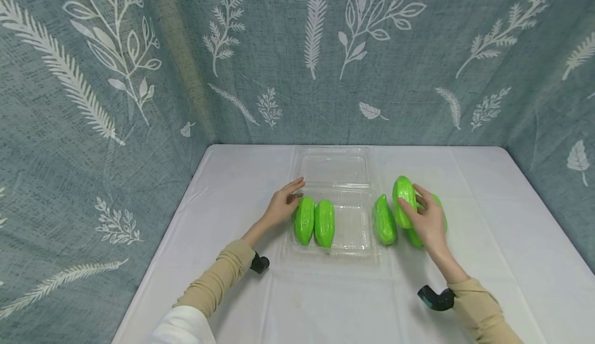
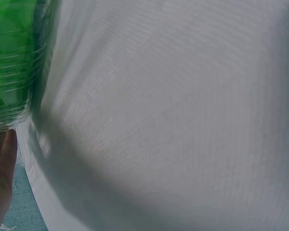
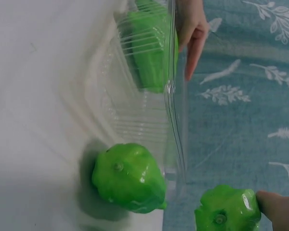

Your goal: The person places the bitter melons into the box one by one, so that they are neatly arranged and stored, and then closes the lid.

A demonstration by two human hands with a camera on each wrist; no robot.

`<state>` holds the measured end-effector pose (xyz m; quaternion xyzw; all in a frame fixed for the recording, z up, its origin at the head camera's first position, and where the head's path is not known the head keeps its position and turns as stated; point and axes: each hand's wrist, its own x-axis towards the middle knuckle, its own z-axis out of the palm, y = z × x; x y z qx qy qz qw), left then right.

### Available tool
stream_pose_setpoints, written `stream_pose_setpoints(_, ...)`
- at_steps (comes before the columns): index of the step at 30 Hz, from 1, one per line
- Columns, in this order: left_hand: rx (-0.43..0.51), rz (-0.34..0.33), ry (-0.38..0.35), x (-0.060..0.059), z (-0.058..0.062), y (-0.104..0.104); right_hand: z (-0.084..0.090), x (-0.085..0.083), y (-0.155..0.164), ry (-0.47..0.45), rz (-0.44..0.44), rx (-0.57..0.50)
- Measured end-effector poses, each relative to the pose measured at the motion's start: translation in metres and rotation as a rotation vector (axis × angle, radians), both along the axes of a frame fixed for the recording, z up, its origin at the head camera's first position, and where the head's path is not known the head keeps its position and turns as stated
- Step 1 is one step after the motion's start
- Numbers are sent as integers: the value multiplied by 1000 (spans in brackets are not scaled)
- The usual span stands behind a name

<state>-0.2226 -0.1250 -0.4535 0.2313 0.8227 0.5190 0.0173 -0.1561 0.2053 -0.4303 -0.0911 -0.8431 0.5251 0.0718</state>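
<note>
On the white bench (image 1: 325, 302), the left hand (image 1: 281, 207) rests flat-fingered against the clear tray (image 1: 358, 230), steadying it; the right hand (image 1: 429, 222) grips a green gourd (image 1: 403, 194), lifted.

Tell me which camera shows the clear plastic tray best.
The head view: the whole clear plastic tray shows, lid open, two green gourds inside. The right wrist view shows only its ribbed wall side-on; the left wrist view only a blurred corner.
</note>
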Motion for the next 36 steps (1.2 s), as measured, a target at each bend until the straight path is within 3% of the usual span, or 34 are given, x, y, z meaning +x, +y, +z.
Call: stream_pose_setpoints(36,11,-2,-5,1,-3,0,-7,-3,-47,-11,116,-63)
